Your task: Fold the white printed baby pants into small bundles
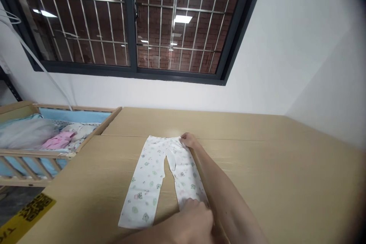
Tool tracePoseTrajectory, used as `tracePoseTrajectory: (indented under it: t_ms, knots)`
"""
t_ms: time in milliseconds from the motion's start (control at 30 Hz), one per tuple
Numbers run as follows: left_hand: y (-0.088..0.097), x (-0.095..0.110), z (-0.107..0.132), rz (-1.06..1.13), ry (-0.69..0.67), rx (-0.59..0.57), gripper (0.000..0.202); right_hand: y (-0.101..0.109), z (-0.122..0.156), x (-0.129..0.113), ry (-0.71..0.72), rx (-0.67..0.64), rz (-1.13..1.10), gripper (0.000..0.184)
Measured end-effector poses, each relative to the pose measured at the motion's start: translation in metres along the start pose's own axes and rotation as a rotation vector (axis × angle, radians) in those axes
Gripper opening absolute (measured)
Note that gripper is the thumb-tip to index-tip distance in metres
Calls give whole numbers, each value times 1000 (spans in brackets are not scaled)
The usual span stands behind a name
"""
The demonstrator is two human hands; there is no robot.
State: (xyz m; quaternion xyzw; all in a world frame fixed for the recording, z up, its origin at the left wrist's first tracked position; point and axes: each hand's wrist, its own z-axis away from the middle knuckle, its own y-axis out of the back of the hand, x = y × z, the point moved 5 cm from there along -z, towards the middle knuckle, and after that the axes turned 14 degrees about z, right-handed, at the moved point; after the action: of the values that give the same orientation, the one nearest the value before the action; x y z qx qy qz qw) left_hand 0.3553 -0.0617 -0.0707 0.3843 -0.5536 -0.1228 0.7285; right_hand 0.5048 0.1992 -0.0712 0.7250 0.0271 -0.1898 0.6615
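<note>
A pair of white baby trousers (143, 187) with a small green and pink print lies spread flat on the tan tabletop (257, 183), waistband away from me. My right hand (188, 140) reaches to the right corner of the waistband, its fingers closed on the cloth there. Nearer to me, my left hand (197, 215) is curled at the lower end of the right trouser leg and covers that hem. The fingertips of this hand are tucked out of sight. The left trouser leg lies flat with its hem visible and no hand on it.
On the left stands a wooden crib (37, 152) with light blue lining, holding a pink cloth (60, 140) and other bedding. A yellow label with a printed code (38, 206) is at the table's left edge. Behind the table are a white wall and a barred window (133, 26).
</note>
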Motion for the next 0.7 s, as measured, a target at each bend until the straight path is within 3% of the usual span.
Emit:
tracePoseTrajectory:
  t_ms: [167, 267, 367, 533, 633, 700]
  knots:
    - [-7, 1, -9, -172, 77, 16, 41, -2, -2, -3, -47, -12, 16, 30]
    - [-4, 0, -11, -163, 94, 5, 26, -3, -1, -5, -68, -8, 47, 28]
    - [-6, -6, -14, -116, 84, 29, 25, -6, 0, -7, -69, -3, 85, 20]
    - [-16, -6, -21, -42, -77, 83, 28, -6, -1, -3, -62, 10, 167, 13]
    - [-13, 6, -24, 44, -189, 111, 28, -2, -2, 7, -84, 20, 229, 16]
    - [-9, 11, -25, 150, -184, 122, 27, 3, -2, 17, -111, 30, 272, 21]
